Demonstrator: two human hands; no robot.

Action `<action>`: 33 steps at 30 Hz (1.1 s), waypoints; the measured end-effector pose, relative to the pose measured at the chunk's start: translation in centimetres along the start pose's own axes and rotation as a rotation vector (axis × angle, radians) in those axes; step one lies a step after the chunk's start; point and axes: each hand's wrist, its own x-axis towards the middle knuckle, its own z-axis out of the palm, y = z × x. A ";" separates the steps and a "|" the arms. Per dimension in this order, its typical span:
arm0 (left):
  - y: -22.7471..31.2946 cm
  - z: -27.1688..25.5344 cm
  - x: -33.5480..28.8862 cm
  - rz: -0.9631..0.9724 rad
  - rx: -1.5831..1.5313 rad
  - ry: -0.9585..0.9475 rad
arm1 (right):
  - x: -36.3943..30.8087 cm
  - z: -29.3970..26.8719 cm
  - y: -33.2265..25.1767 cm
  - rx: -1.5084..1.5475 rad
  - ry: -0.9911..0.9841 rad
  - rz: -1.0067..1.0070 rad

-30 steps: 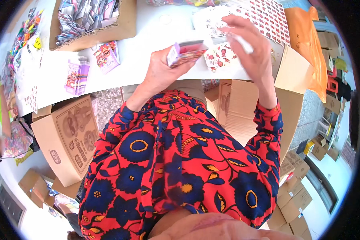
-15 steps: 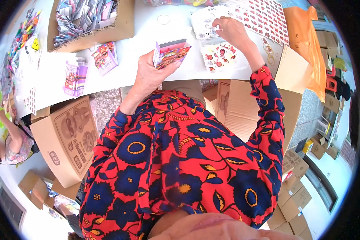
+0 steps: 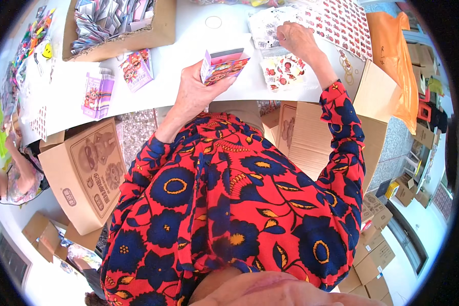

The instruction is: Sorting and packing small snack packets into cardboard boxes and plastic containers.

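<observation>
My left hand (image 3: 196, 94) grips a small purple printed paper box (image 3: 224, 69), tilted, with its mouth facing up and away from me. Over at the right, my right hand (image 3: 298, 41) rests its curled fingers on a pile of small white printed sheets (image 3: 264, 28); whatever the fingertips pinch is hidden. Just nearer to me lies another pile of white sticker sheets with red and brown figures (image 3: 283, 71). To the left of the held box are a stack of flat purple boxes (image 3: 98, 94) and a few more printed boxes (image 3: 136, 71).
An open carton full of folded printed boxes (image 3: 122, 33) stands at the far left of the white table (image 3: 188, 35). Large sticker sheets (image 3: 341, 25), rubber bands (image 3: 347, 66) and an orange bag (image 3: 390, 56) are at the right. Cartons (image 3: 86, 173) flank me; another person (image 3: 23, 173) sits at left.
My right hand's fingers have curled further down onto the white sheets. My left hand still holds the purple box. The whole view has shifted slightly.
</observation>
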 end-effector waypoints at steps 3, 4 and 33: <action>0.3 0.1 0.0 0.006 0.004 -0.005 | 0.2 0.6 0.8 0.020 -0.005 0.024; 0.4 0.2 0.0 0.003 0.012 -0.005 | 0.1 0.8 1.1 0.044 0.001 0.038; -0.5 0.3 -0.4 0.092 0.015 -0.043 | -3.6 -11.6 -11.2 0.641 0.162 -0.326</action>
